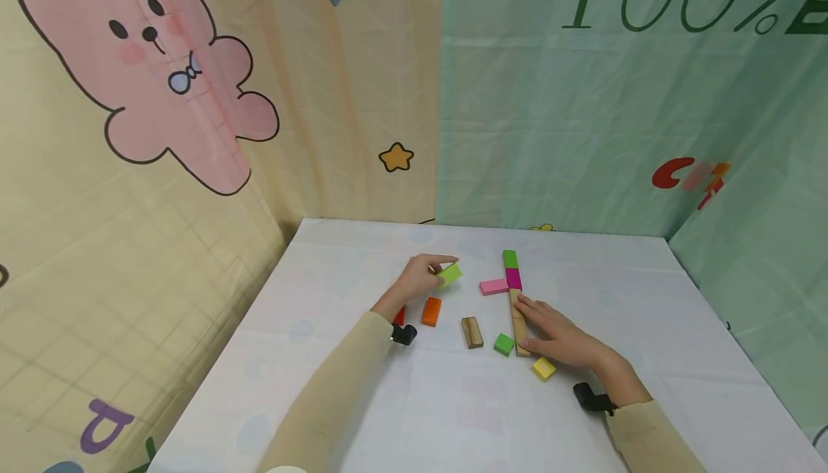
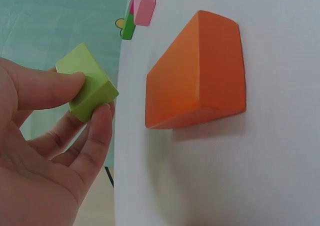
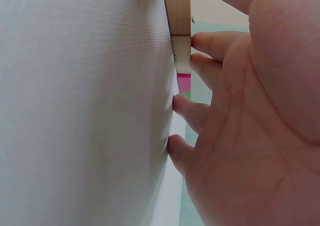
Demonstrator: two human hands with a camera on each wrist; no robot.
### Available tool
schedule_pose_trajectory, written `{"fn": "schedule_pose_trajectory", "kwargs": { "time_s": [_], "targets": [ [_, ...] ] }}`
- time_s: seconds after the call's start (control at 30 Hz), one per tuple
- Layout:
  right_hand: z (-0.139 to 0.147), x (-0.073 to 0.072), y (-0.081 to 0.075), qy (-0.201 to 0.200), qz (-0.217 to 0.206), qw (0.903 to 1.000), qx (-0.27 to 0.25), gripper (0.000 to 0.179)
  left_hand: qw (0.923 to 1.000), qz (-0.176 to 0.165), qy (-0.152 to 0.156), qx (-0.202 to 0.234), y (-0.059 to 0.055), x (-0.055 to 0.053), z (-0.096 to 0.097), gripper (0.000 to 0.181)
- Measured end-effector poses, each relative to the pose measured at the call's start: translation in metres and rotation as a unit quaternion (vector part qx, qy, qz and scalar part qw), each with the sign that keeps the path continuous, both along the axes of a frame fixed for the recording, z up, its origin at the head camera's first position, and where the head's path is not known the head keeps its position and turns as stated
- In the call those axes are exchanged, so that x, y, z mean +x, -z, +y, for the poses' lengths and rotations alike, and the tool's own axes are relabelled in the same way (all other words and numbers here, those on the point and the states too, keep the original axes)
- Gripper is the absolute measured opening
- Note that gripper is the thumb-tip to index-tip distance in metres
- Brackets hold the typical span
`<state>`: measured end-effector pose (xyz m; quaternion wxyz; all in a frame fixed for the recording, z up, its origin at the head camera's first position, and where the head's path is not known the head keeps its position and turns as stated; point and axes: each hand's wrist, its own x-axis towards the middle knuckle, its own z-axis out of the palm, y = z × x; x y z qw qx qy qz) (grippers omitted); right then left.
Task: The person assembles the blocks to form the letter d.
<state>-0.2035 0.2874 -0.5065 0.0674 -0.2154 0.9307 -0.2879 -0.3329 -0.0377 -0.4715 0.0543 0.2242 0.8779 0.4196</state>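
Note:
My left hand (image 1: 420,277) pinches a lime green block (image 2: 87,81) between thumb and fingers, above the table at the left of the block row. My right hand (image 1: 564,334) lies with its fingers extended along the right side of the row, fingertips at the wooden blocks (image 1: 519,323). Those wooden blocks form the near part of a straight line. Beyond them in the line come a magenta block (image 1: 514,278) and a green block (image 1: 509,259). A pink block (image 1: 494,287) juts out leftward from the line beside the magenta one.
An orange block (image 1: 431,311) lies just below the left hand, with a red block (image 1: 399,316) partly hidden by the wrist. Between the hands are a loose wooden block (image 1: 472,332) and a green cube (image 1: 504,344). A yellow block (image 1: 543,368) sits near the right hand.

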Motion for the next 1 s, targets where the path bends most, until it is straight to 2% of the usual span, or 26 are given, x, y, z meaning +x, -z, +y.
{"fn": "schedule_pose_trajectory", "kwargs": {
  "time_s": [0.3,0.5,0.6,0.7,1.0],
  "targets": [
    [0.001,-0.001,0.002,0.0,-0.003,1.0,-0.001,0.083,0.9996,-0.021,0.006,0.017,0.002,0.0,0.009,0.056],
    [0.002,-0.003,0.004,0.001,-0.004,1.0,0.005,0.084,0.998,-0.057,0.009,0.027,0.004,0.003,0.019,0.05],
    [0.002,-0.002,0.005,0.001,-0.005,1.0,0.004,0.084,0.9975,-0.068,0.004,0.019,0.007,0.003,0.023,0.049],
    [0.002,-0.002,0.005,0.003,-0.009,0.9999,0.005,0.084,0.9979,-0.065,0.007,0.004,0.012,0.003,0.025,0.049],
    [0.001,-0.002,0.003,0.006,-0.007,0.9999,0.009,0.083,0.9961,-0.068,0.045,-0.035,0.017,0.003,0.028,0.044]
  ]
}}
